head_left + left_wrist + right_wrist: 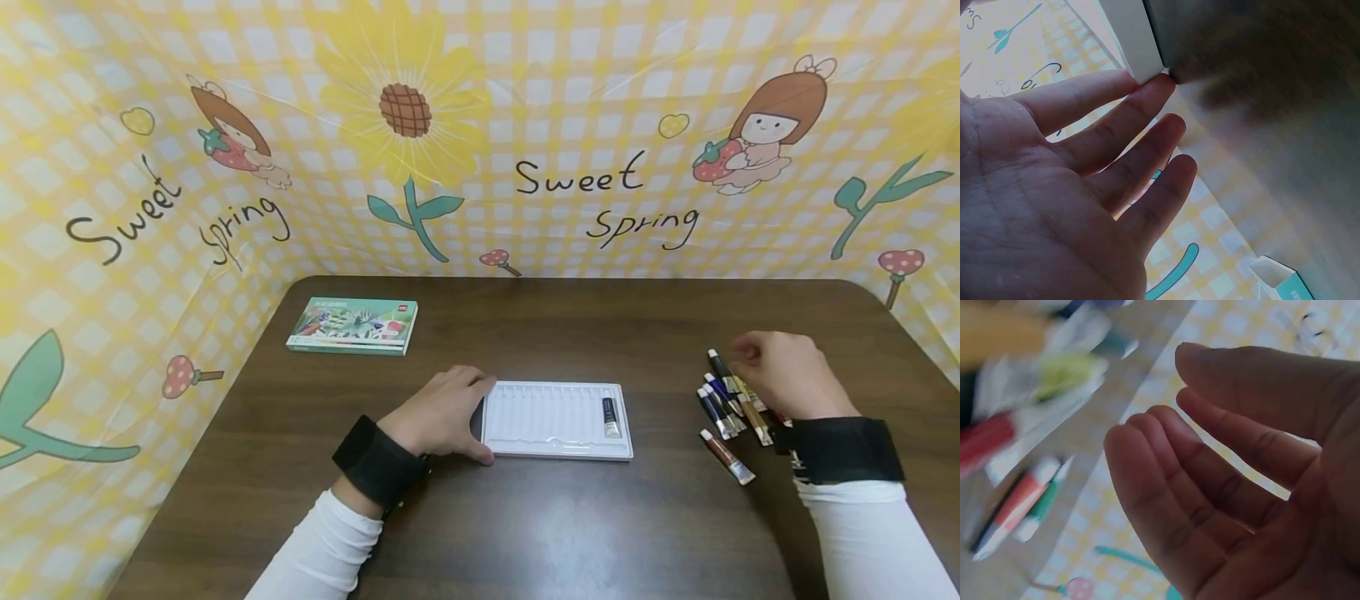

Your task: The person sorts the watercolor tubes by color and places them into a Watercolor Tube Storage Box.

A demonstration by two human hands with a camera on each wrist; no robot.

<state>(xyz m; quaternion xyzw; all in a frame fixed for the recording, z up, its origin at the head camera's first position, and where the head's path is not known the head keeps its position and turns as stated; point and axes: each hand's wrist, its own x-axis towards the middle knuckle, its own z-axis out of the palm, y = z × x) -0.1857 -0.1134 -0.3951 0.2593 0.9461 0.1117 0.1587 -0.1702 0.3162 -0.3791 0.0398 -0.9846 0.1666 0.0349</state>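
My left hand (442,412) holds the left end of a white plastic tray (555,457) across its short side, thumb at the near corner. In the left wrist view its fingertips touch the tray's white edge (1137,37). Inside the tray, at the right end, lies one dark paint tube (609,417). My right hand (787,375) is over a loose pile of paint tubes (742,408). The right wrist view shows its fingers loosely bent, with nothing between them and the thumb. A brown paint tube (726,457) lies apart, nearer the front.
A green illustrated box (352,325) lies at the back left of the dark wooden table (525,525). In the left wrist view the box's end (1282,278) shows open. A yellow checked cloth (480,208) stands up behind and beside the table.
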